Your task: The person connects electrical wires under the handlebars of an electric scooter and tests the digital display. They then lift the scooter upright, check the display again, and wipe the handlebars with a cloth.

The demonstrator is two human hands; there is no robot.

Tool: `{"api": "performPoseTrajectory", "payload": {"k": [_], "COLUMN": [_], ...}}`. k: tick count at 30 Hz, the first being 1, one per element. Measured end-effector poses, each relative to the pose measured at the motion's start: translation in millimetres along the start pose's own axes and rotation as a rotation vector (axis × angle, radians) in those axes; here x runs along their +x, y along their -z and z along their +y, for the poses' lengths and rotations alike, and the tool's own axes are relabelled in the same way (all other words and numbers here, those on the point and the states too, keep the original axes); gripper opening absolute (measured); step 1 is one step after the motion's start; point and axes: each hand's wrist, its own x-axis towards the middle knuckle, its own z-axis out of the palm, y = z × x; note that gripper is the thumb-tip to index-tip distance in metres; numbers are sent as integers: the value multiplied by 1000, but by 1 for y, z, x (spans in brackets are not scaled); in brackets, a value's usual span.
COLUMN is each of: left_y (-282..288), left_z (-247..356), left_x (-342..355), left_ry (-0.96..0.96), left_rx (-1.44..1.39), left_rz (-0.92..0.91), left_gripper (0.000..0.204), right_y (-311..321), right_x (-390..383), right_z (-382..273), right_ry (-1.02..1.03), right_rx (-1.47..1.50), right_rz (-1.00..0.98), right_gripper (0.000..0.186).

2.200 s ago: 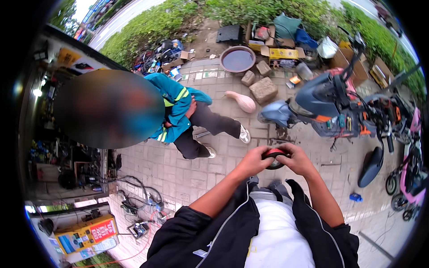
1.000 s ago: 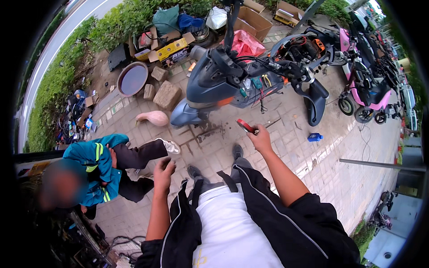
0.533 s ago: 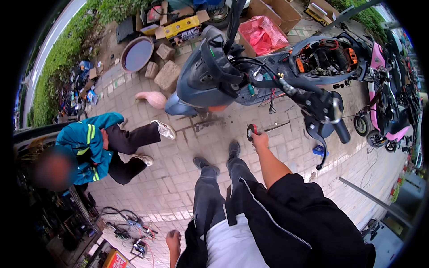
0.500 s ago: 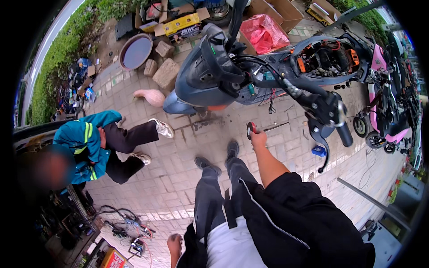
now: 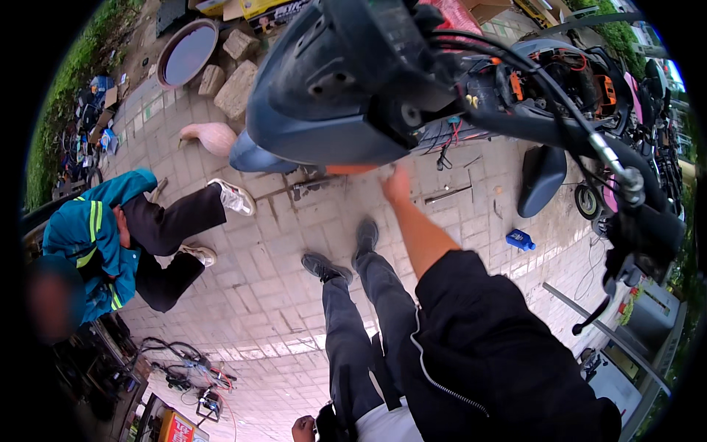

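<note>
A dark grey electric scooter (image 5: 317, 125) fills the upper middle, its front panel close to me. My right hand (image 5: 398, 186) reaches forward to the orange strip (image 5: 350, 169) low on the scooter's front body. Its fingers look curled, and their tips are partly hidden at the panel's edge; what they hold is out of sight. The handlebar's lever end (image 5: 633, 250) juts out on the right. My left hand (image 5: 303, 429) hangs by my side at the lower edge, mostly cut off, so its grip is unclear.
A person in a teal jacket (image 5: 103, 221) sits at left. A blue bottle (image 5: 521, 239), a thin metal rod (image 5: 448, 194) and a black seat (image 5: 543, 180) lie on the paving. A pale gourd (image 5: 210, 138), stone blocks (image 5: 236, 88) and a round basin (image 5: 188, 55) are at upper left.
The scooter now looms larger and nearer. My right hand has moved up to the scooter's lower edge; the round red-and-black tool it held no longer shows. More of the black seat is visible.
</note>
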Motion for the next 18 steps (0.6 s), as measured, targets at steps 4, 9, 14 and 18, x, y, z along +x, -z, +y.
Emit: {"api": "performPoseTrajectory", "payload": {"k": [4, 9, 14, 18], "left_y": [9, 34, 62, 65], "left_z": [53, 74, 122, 136], "left_x": [-6, 4, -11, -4], "left_ry": [-101, -255, -431, -393], "left_rx": [-300, -478, -107, -246], "left_rz": [154, 242, 609, 669], "left_gripper": [23, 28, 38, 50], "right_y": [-10, 58, 167, 248], "right_x": [-113, -163, -158, -155], "right_z": [11, -101, -251, -350], "right_ry": [-267, -850, -765, -590], "right_rx": [73, 818, 1758, 2030], "right_rz": [-177, -710, -1217, -1432], "right_gripper": [35, 59, 83, 84]}}
